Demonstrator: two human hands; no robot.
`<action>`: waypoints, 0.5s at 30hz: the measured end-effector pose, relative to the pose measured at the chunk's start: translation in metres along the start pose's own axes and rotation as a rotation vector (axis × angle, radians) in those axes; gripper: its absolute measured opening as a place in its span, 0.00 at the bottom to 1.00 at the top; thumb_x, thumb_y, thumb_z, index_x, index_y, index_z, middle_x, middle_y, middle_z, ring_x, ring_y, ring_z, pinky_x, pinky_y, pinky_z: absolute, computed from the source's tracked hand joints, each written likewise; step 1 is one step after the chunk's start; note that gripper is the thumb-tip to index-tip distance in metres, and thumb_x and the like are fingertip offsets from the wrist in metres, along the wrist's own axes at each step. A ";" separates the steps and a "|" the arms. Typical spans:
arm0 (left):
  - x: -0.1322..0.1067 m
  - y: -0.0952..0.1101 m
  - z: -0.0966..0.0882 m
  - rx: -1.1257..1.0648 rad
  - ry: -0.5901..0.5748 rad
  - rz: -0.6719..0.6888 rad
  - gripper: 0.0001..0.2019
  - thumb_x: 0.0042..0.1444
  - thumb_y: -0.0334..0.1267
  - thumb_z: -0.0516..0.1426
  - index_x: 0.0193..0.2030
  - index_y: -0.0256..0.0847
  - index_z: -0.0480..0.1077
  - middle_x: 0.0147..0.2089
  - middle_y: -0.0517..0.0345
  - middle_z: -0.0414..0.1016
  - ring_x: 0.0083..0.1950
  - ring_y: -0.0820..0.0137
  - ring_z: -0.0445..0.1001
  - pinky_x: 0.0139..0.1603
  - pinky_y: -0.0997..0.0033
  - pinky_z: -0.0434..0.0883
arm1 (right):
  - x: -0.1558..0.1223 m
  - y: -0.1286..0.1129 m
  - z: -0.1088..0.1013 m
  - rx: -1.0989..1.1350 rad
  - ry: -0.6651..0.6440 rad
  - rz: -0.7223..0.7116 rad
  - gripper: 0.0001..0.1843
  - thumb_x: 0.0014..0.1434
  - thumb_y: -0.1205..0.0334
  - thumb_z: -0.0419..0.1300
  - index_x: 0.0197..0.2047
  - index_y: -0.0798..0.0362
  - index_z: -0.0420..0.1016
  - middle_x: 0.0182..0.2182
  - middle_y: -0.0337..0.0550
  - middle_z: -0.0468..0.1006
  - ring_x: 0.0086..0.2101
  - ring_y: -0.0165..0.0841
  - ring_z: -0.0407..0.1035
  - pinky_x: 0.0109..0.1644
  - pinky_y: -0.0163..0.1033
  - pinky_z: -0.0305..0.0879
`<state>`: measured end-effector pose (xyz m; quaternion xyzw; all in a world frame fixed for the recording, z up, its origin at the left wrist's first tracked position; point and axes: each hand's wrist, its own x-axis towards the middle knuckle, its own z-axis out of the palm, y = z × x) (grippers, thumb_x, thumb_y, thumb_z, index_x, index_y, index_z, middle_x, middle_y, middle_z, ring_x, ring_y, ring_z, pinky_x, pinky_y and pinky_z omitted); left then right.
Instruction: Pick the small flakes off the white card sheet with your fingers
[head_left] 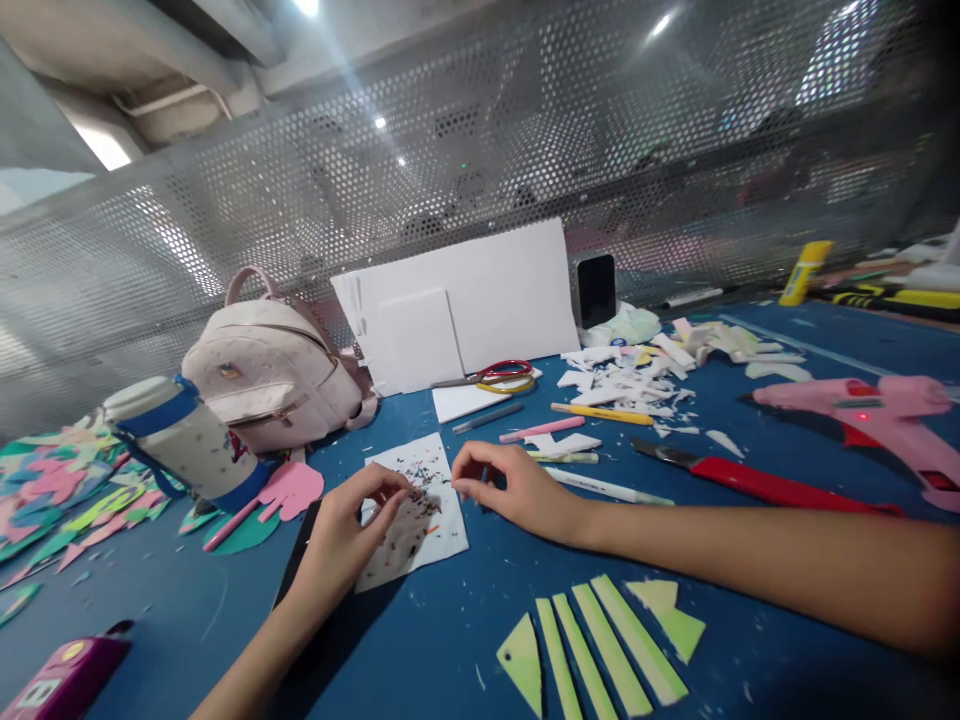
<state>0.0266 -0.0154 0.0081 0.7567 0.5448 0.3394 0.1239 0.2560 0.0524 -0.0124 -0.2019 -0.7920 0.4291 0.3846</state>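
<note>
My left hand (356,515) is over the left side of a small white paper sheet (442,535) strewn with dark and coloured shavings. Its thumb and fingers are pinched together; anything between them is too small to make out. At the sheet's right edge, my right hand (521,490) is curled with thumb and forefinger tips meeting, and what they hold, if anything, I cannot make out. A dark flat object (300,550) lies partly beneath my left wrist. In front of my right forearm, pale green strips (600,650) and pointed pieces form a fish shape.
At left stand a bottle (180,440), a pink backpack (270,370) and coloured foam scraps (60,490). White board (502,290), scissors (495,378) and white scraps (630,375) lie behind. A red cutter (780,485) and pink glue gun (862,400) are at right.
</note>
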 end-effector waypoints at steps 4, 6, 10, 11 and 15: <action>0.000 -0.017 0.005 0.121 -0.099 -0.015 0.06 0.61 0.32 0.55 0.36 0.42 0.73 0.37 0.57 0.78 0.37 0.67 0.75 0.38 0.70 0.69 | 0.002 0.005 0.001 0.071 0.003 0.042 0.04 0.65 0.64 0.55 0.39 0.54 0.69 0.28 0.38 0.74 0.27 0.28 0.68 0.31 0.32 0.65; 0.000 -0.020 0.008 0.152 -0.129 -0.009 0.06 0.60 0.33 0.55 0.36 0.42 0.74 0.36 0.58 0.77 0.37 0.67 0.75 0.38 0.71 0.69 | 0.002 0.006 0.001 0.086 0.002 0.053 0.04 0.65 0.65 0.54 0.39 0.54 0.69 0.28 0.38 0.74 0.27 0.28 0.67 0.32 0.32 0.65; -0.001 -0.016 0.009 0.170 -0.146 -0.003 0.05 0.60 0.33 0.56 0.36 0.43 0.74 0.36 0.58 0.76 0.37 0.67 0.75 0.38 0.70 0.69 | 0.002 0.006 0.001 0.100 0.000 0.058 0.03 0.65 0.65 0.55 0.39 0.54 0.69 0.28 0.38 0.74 0.27 0.27 0.67 0.31 0.32 0.66; -0.001 -0.015 0.009 0.172 -0.145 -0.002 0.05 0.60 0.33 0.56 0.36 0.43 0.74 0.36 0.57 0.76 0.38 0.67 0.75 0.38 0.70 0.69 | 0.002 0.006 0.001 0.100 0.000 0.059 0.03 0.65 0.65 0.55 0.39 0.54 0.69 0.28 0.38 0.74 0.27 0.27 0.68 0.32 0.32 0.66; -0.002 -0.015 0.012 0.186 -0.144 0.029 0.06 0.59 0.30 0.56 0.35 0.43 0.72 0.37 0.57 0.76 0.38 0.67 0.75 0.37 0.71 0.68 | 0.002 0.004 0.001 0.101 0.003 0.066 0.03 0.64 0.66 0.55 0.38 0.54 0.69 0.28 0.37 0.74 0.27 0.27 0.68 0.31 0.32 0.65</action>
